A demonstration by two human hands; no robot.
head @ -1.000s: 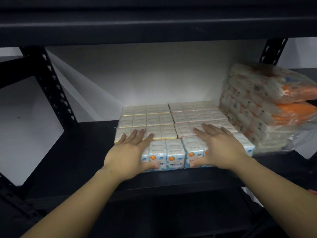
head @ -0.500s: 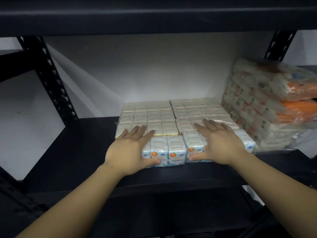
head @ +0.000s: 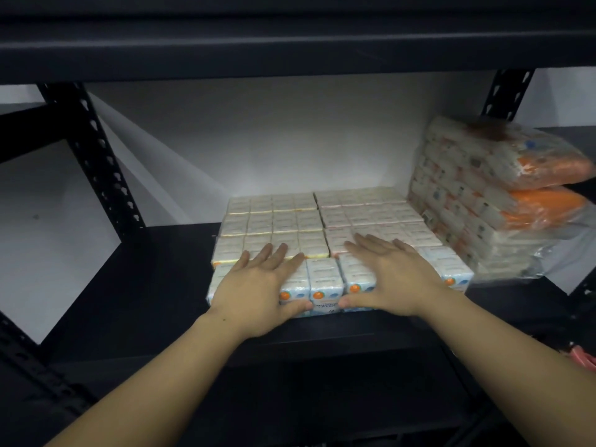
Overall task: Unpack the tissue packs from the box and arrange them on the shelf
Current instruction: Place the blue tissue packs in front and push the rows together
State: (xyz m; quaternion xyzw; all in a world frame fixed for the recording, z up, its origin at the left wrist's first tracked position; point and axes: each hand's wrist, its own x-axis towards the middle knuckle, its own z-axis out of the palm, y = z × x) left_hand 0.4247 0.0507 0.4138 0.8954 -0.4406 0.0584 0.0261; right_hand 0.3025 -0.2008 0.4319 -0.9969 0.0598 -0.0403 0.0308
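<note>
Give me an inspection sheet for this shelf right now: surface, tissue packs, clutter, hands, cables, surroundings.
Surface: dark shelf board, bare to the left of the packs.
Job's things: tissue packs lie flat in rows toward the back; a front row of blue-and-orange packs sits near the shelf edge.
Clutter: stack of wrapped orange-and-white bundles at the right, touching the flat packs.
Hands: left hand and right hand lie flat on the front row, fingers straight, thumbs against its front face.
Cables: nothing seen.
Surroundings: upper shelf, perforated black uprights, white wall.
</note>
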